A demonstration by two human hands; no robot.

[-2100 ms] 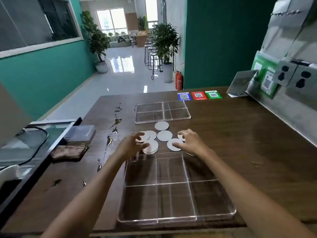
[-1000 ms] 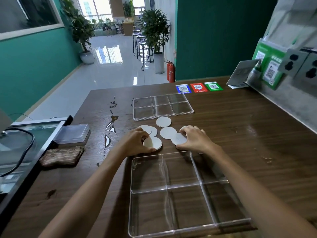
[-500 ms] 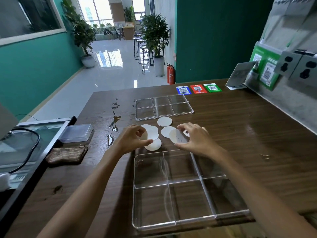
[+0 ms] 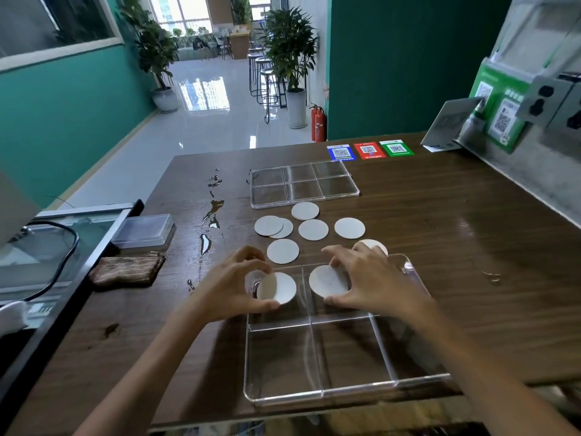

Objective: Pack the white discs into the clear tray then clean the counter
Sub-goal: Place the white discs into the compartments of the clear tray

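Observation:
A clear divided tray lies at the counter's near edge. My left hand pinches white discs over the tray's far-left compartment. My right hand holds one white disc over the far-middle compartment. Several more white discs lie loose on the wood beyond the tray: one just past its far edge, an overlapping pair, others in a row further back, and one partly hidden behind my right hand.
A second clear tray sits further back. Water puddles streak the counter at left. A brown cloth and a lidded clear box lie at the left edge. Coloured QR cards are at the far edge, a wall with sockets at right.
Both hands lifted discs from the loose group and drew them back toward me over the near tray's far compartments. The camera view shifted slightly.

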